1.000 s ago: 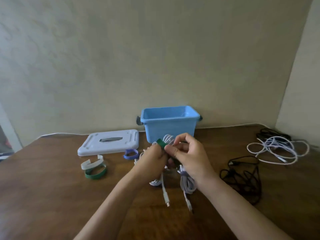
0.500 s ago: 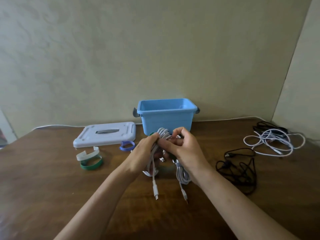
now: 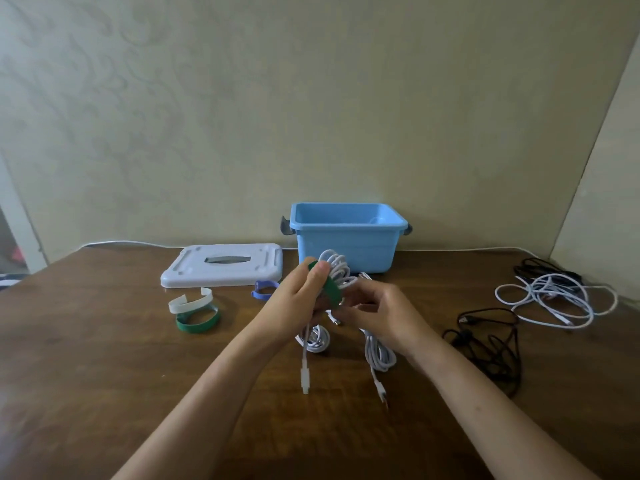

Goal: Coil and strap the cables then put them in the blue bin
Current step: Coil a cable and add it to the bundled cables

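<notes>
Hands meet just in front of the blue bin (image 3: 346, 233), and I read this as the strapping step. My left hand (image 3: 294, 306) holds the coiled white cable (image 3: 337, 270) upright, thumb pressing the green strap (image 3: 329, 289) against the loops. My right hand (image 3: 377, 311) sits just right of the coil, fingers (image 3: 360, 299) curled in at the strap's lower end; whether they pinch it I cannot tell.

Risks from here, as I judge them: the strap looks only partly wrapped, so a loosened thumb could let the loops spring apart. Two plug ends dangle toward the bench (image 3: 104, 375) and could snag a second white coil (image 3: 379, 355) lying below the right wrist.

Further right of the bin, a black cable (image 3: 491, 344) and a white tangle (image 3: 554, 299) wait uncoiled. Left of the bin lie its lid (image 3: 221, 265) and spare straps (image 3: 195, 311).
</notes>
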